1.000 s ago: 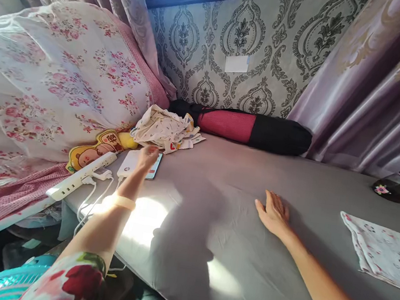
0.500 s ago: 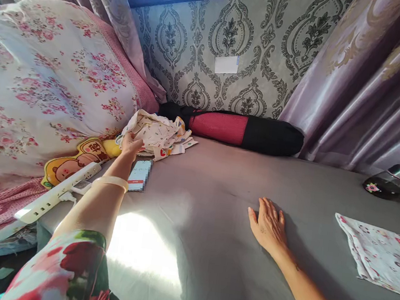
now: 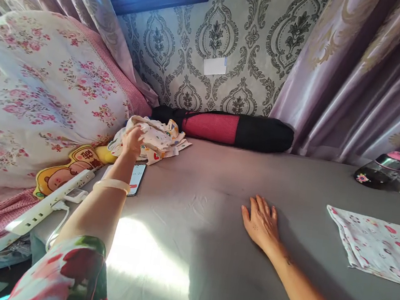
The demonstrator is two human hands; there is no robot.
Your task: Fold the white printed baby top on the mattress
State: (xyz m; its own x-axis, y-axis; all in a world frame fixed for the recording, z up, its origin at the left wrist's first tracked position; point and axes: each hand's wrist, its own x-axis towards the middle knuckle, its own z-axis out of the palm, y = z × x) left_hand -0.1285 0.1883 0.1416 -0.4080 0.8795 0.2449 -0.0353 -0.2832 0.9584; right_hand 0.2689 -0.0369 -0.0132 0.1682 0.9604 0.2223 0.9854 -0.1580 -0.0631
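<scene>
My left hand (image 3: 132,141) reaches far across the grey sheet (image 3: 210,248) and closes on a crumpled white patterned cloth (image 3: 156,137) lying by the floral pillow. A phone (image 3: 136,178) with a lit screen lies on the sheet just beneath my left wrist, which wears a pale bracelet. My right hand (image 3: 261,222) rests flat on the grey sheet with the fingers stretched out, holding nothing. A folded floral cloth (image 3: 378,246) lies at the right, apart from my right hand.
A large floral pillow (image 3: 46,97) fills the left. A white power strip (image 3: 49,203) with a plug and a yellow cartoon cushion (image 3: 68,170) lie at its foot. A red and black roll bag (image 3: 231,129) lies against the wallpapered wall. A dark jar (image 3: 383,170) stands at right.
My left hand has moved from the phone forward to the crumpled cloth and closed on it. My right hand stays flat on the sheet. The view has shifted a little rightward.
</scene>
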